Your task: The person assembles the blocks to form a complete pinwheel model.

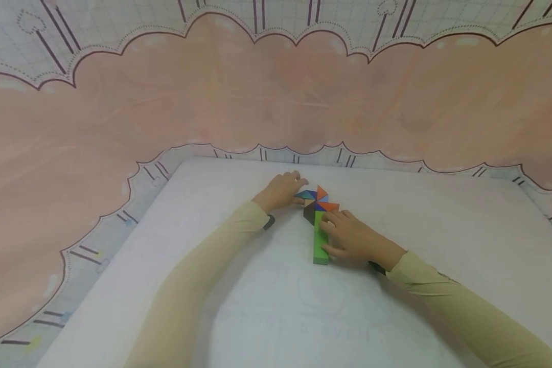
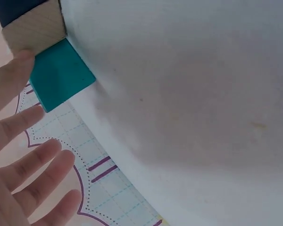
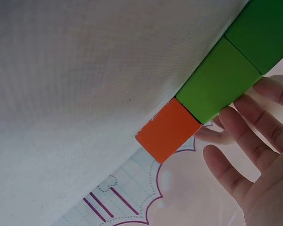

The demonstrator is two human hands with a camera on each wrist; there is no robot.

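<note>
A flat pinwheel-like figure of coloured triangular blocks lies on the white tabletop, in orange, blue, teal, dark and bare wood. Below it two green blocks stand end to end like a stem. My left hand is at the figure's left side, its thumb and index finger pinching the teal block; the thumb also meets the wooden block. The other left fingers spread loosely. My right hand lies along the right side of the green blocks, relaxed fingertips touching them near an orange block.
The white table spreads around the blocks. A patterned cloth in peach with scalloped edges lies past the table's far and left sides. Dark bands sit at both wrists, under beige sleeves.
</note>
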